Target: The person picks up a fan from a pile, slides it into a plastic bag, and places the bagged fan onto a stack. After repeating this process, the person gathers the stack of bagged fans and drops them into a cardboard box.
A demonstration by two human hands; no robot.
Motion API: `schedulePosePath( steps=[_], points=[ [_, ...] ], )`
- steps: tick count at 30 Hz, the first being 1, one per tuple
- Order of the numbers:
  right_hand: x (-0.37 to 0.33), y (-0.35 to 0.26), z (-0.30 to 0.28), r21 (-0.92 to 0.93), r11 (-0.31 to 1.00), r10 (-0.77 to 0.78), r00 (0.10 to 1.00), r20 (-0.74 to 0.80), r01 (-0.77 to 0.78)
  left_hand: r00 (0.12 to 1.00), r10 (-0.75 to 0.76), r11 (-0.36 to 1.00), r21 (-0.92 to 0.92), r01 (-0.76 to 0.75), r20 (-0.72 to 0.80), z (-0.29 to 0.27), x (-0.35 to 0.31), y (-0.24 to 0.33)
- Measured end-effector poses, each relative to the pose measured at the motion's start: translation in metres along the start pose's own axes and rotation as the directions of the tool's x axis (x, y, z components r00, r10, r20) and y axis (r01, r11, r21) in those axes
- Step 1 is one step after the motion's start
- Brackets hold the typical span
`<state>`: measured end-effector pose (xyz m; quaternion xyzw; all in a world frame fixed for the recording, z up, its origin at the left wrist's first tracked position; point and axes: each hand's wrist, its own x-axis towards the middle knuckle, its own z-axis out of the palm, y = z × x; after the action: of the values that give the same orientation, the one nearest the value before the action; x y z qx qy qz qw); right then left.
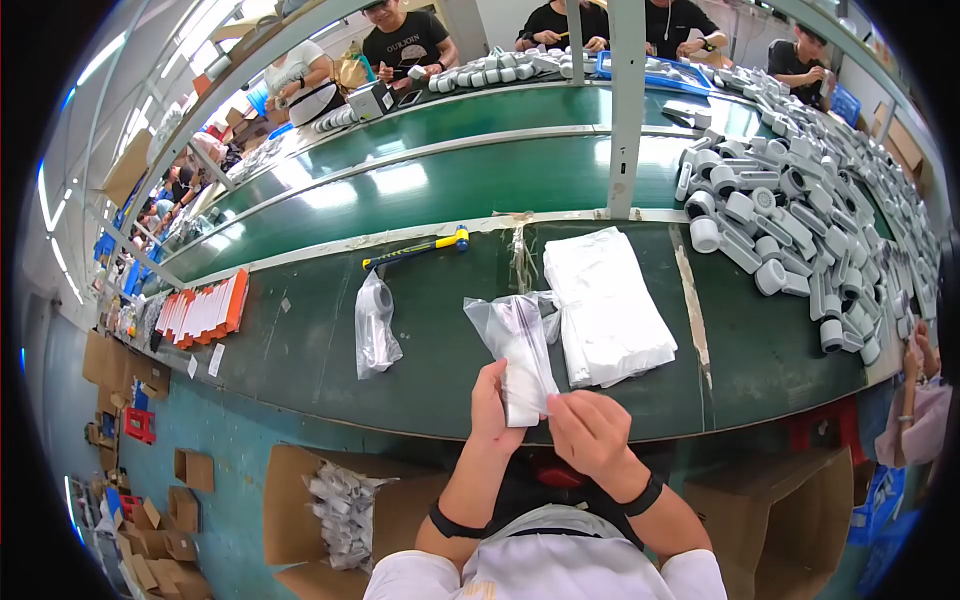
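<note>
My left hand point(490, 410) is closed around a white-and-grey plastic part point(521, 392), held upright over the bench's near edge. A clear plastic bag point(500, 318) covers the part, its loose end pointing away from me. On the bag's near right side, my right hand point(593, 432) pinches the film between thumb and fingers. Just beyond to the right lies a stack of white plastic bags point(615, 320). To the left, a bagged part point(375, 318) rests on the dark green bench point(290, 340). A yellow-and-black hammer point(425, 247) lies behind it.
Loose grey-and-white parts point(790, 215) are heaped at right. Orange-edged cards point(205, 310) lie at left. A metal post point(627, 110) rises before the green conveyor point(450, 175). Below the bench stand a carton point(285, 510) of bagged parts and another carton point(800, 510). Several people work nearby.
</note>
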<state>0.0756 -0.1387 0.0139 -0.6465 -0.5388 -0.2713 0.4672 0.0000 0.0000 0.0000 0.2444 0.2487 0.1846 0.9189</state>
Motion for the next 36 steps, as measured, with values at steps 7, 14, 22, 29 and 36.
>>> schedulePosePath(
  steps=[7,14,22,29,36],
  points=[
    [-0.014,-0.008,-0.007,0.047,0.996,-0.077,0.993,-0.091,0.081,0.998,0.034,0.994,-0.098,-0.039,-0.047,0.006,0.001,-0.001],
    [-0.015,0.001,-0.009,0.237,0.963,0.154,0.984,-0.088,-0.13,0.999,0.035,0.995,0.091,-0.033,-0.021,0.001,-0.014,0.018],
    [-0.055,0.021,-0.003,0.245,0.818,0.454,0.845,0.283,-0.521,0.664,0.747,0.231,0.948,-0.219,-0.029,-0.1,0.017,0.078],
    [-0.064,0.025,0.003,0.187,0.776,0.539,0.787,0.301,-0.603,0.478,0.876,-0.091,0.995,0.036,0.062,-0.128,0.035,0.097],
    [-0.062,0.025,0.001,0.155,0.822,0.491,0.82,0.294,-0.548,0.422,0.901,-0.153,0.985,0.084,0.104,-0.115,0.022,0.096]
  ],
)
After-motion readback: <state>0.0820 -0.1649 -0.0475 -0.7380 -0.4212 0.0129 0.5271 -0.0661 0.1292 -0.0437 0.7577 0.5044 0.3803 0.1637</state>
